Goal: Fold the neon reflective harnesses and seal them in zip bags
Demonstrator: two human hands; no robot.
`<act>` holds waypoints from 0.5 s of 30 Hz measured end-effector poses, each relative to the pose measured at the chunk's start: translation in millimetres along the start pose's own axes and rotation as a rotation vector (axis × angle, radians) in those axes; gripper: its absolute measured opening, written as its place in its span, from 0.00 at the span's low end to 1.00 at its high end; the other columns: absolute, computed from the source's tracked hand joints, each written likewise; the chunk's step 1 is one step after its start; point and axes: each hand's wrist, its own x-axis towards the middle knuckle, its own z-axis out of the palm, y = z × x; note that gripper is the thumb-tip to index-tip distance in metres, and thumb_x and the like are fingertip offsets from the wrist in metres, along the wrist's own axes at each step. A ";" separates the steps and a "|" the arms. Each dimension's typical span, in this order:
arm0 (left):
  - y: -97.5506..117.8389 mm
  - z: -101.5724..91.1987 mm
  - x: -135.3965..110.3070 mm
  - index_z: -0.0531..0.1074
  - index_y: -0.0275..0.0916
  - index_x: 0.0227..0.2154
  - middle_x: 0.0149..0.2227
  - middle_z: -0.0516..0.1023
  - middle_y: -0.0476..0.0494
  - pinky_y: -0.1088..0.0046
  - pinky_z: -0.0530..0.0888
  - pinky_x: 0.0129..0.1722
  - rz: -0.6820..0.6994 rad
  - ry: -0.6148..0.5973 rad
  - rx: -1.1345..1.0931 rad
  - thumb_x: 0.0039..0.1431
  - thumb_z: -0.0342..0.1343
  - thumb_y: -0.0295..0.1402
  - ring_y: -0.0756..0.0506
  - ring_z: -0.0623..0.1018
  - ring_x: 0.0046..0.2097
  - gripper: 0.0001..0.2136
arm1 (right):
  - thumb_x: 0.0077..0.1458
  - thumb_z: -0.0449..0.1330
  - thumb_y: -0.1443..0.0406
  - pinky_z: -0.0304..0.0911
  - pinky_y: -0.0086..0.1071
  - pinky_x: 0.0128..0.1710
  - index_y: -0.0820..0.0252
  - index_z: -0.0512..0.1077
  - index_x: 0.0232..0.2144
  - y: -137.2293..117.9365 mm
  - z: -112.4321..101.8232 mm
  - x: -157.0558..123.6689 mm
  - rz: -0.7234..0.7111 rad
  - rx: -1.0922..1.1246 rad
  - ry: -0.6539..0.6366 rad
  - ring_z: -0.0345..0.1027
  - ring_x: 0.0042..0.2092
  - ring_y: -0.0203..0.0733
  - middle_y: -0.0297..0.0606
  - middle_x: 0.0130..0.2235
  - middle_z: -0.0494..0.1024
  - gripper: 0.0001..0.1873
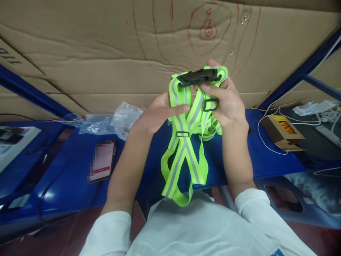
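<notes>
A neon green reflective strap vest with grey stripes hangs bunched between both hands above a blue table. My left hand pinches the upper straps, its finger lying across them. My right hand is closed around the folded straps, its thumb pressing near the black plastic buckle at the top. Loose loops of strap dangle down toward my lap. Small black sliders sit on the straps.
A phone lies on the blue table at left, with crumpled clear plastic bags behind it. A small open cardboard box, white cables and a power strip are at right. Cardboard with red drawn circles forms the back wall.
</notes>
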 end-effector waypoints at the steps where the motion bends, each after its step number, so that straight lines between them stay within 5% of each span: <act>1: -1.3 1.1 0.5 0.82 0.44 0.48 0.47 0.85 0.43 0.59 0.83 0.53 -0.019 0.023 0.014 0.48 0.77 0.48 0.37 0.85 0.50 0.26 | 0.45 0.75 0.67 0.79 0.39 0.49 0.42 0.74 0.48 -1.1 -0.7 -0.7 0.023 -0.016 -0.018 0.81 0.42 0.40 0.22 0.37 0.81 0.28; 6: 1.6 2.2 -0.2 0.82 0.39 0.32 0.34 0.84 0.43 0.61 0.85 0.42 0.027 0.158 0.049 0.54 0.72 0.53 0.41 0.85 0.37 0.20 | 0.45 0.76 0.62 0.80 0.41 0.40 0.52 0.76 0.49 0.4 -6.3 -1.4 0.212 -0.021 -0.204 0.80 0.36 0.42 0.28 0.35 0.82 0.27; 10: 6.3 -2.4 -3.1 0.82 0.39 0.35 0.36 0.84 0.44 0.64 0.84 0.47 0.127 0.254 0.194 0.50 0.76 0.47 0.40 0.85 0.44 0.18 | 0.38 0.78 0.62 0.81 0.40 0.42 0.55 0.77 0.36 7.8 -9.0 2.1 0.237 -0.040 -0.252 0.82 0.42 0.47 0.33 0.36 0.85 0.21; 15: 6.6 -9.6 -3.3 0.81 0.39 0.45 0.44 0.86 0.43 0.63 0.79 0.61 0.093 0.271 0.274 0.40 0.81 0.45 0.33 0.79 0.61 0.29 | 0.40 0.75 0.60 0.81 0.40 0.49 0.51 0.77 0.35 8.1 -3.2 0.5 0.195 -0.054 -0.153 0.80 0.53 0.50 0.33 0.39 0.85 0.17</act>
